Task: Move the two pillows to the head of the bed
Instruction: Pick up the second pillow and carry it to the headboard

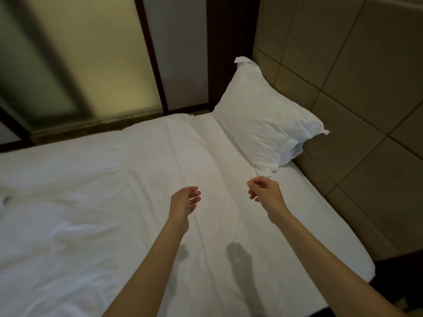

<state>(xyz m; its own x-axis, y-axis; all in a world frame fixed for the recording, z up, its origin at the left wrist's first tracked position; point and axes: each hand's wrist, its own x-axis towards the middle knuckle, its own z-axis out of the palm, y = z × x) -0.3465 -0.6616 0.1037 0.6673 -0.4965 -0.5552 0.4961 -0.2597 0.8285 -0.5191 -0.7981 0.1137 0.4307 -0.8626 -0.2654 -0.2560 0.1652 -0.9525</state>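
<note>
One white pillow leaned on the padded headboard at two o'clock, and the left hand and right hand hung loose and empty above the bed, so fetching the second, unseen pillow probably came next.

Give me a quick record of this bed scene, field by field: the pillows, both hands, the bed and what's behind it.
pillows in view: one white pillow, leaning against the padded headboard
second pillow: not in view
left hand: empty, fingers loosely curled, above the sheet
right hand: empty, fingers loosely curled, just short of the pillow's near corner, not touching it
bed: white sheet, wrinkled, more rumpled at the left
far side: frosted glass panels in a dark frame
</note>
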